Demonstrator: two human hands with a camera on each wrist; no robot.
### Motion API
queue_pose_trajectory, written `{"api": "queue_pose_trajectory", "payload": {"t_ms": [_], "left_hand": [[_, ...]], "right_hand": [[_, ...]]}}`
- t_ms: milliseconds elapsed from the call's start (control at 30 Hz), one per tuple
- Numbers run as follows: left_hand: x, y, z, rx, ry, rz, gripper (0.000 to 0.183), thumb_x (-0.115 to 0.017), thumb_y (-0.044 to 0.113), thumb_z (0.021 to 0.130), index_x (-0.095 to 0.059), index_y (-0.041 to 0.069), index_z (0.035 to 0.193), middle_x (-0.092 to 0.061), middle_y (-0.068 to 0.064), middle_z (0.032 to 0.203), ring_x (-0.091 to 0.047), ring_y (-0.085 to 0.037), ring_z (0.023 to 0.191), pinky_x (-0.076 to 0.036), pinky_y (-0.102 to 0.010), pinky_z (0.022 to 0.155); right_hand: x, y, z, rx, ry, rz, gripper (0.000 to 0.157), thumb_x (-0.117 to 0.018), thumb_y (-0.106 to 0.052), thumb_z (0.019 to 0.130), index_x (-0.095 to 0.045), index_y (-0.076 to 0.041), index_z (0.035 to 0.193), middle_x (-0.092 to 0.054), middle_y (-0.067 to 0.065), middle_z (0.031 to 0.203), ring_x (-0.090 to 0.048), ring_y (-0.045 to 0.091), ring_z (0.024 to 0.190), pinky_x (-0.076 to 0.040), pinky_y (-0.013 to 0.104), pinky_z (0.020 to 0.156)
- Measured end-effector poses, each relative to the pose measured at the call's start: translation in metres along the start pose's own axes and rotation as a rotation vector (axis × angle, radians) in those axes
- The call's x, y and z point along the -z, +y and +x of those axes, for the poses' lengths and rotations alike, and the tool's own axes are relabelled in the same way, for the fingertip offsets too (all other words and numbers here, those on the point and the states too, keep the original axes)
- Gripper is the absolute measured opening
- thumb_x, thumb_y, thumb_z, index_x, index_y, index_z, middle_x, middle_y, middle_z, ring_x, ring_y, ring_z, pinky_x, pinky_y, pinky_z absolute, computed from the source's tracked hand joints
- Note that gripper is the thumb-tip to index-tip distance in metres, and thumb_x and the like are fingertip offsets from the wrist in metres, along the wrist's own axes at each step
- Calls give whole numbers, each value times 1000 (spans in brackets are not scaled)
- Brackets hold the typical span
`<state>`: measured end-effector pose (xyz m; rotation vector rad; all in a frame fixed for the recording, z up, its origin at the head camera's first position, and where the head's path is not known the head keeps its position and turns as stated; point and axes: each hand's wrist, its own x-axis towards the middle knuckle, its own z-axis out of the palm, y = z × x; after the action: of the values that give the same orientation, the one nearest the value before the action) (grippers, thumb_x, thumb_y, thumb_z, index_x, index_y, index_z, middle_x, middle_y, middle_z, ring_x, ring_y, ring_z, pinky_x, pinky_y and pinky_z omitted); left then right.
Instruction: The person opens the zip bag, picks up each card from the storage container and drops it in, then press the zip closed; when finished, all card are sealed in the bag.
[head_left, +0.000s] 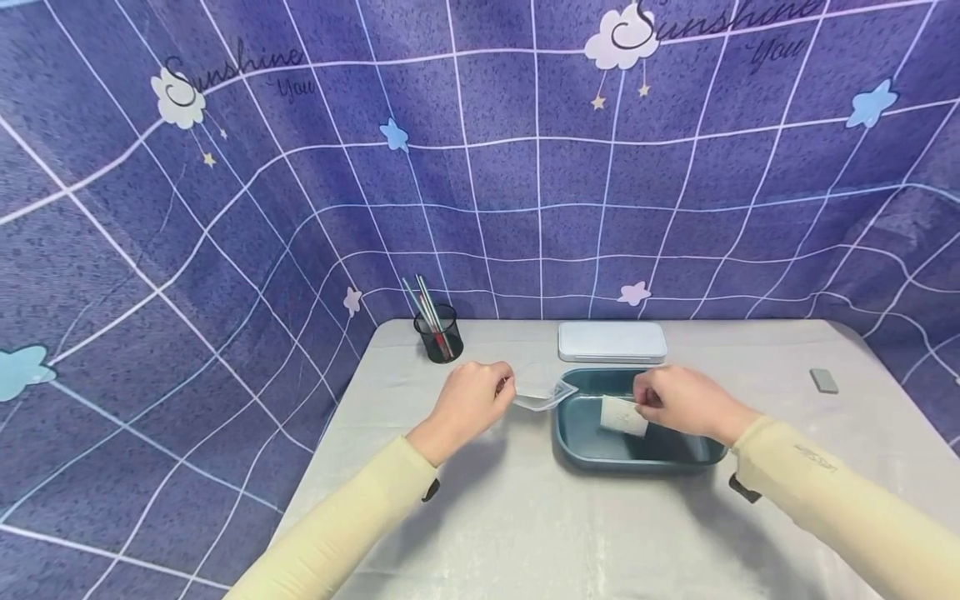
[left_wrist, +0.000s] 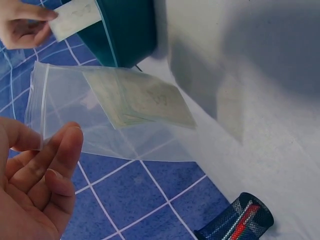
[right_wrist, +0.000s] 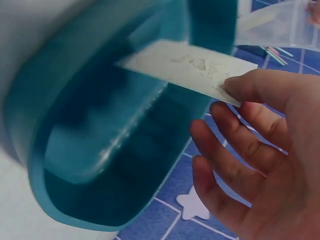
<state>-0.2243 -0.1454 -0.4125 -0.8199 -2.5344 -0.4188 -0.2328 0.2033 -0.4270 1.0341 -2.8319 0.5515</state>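
My left hand (head_left: 471, 403) pinches the zip edge of a clear zip-lock bag (left_wrist: 65, 110), left of the teal basin. Inside the bag lie thin cream-coloured cards (left_wrist: 142, 100), seen in the left wrist view; their exact number cannot be told. Over the teal basin (head_left: 637, 463), my right hand (head_left: 686, 402) holds a cream rectangular card (right_wrist: 187, 67) between thumb and fingers. Faint markings show on the card's face. In the right wrist view the card slants down into the basin; whether its far end touches anything is unclear.
Behind the basin sits a pale flat case (head_left: 611, 341). A black mesh pen cup (head_left: 441, 337) with several pens stands at the back left. Toward the right lies a small grey block (head_left: 823, 381). A blue gridded curtain (head_left: 495, 175) surrounds the white-covered table (head_left: 525, 517).
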Motion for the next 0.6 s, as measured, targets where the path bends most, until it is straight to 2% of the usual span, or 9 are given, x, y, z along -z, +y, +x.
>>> {"api": "queue_pose_trajectory", "payload": {"t_ms": [133,300,500,600], "left_hand": [[0,1,0,-6,1,0,13,-63,11,92,-71,13,84,-58,9,64,-54,-11,56,-50,-35,58],[-1,1,1,-9,2,-4,13,-63,10,92,-71,14,82,-57,10,63,-53,-10,55,-49,-35,56],[-1,2,2,-5,-3,-7,12,-63,10,92,-71,13,83,-57,10,62,-53,-10,55,-50,-34,56],[-1,2,2,-6,-1,-5,12,-63,10,92,-71,13,84,-57,10,63,-54,-10,55,-50,-35,57]], "right_hand": [[12,-7,-1,28,73,5,18,-78,-13,87,-64,-24,81,-52,-16,71,-48,5,66,-44,32,61],[29,-19,-1,65,224,-29,21,-76,-11,85,-63,-26,82,-53,-16,75,-53,8,70,-47,33,64],[48,-35,-1,164,448,-50,17,-75,-12,85,-64,-23,90,-57,-14,84,-55,6,74,-48,34,64],[54,-47,0,197,515,-50,15,-73,-15,87,-63,-24,92,-57,-15,87,-54,5,75,-47,32,65]]}}
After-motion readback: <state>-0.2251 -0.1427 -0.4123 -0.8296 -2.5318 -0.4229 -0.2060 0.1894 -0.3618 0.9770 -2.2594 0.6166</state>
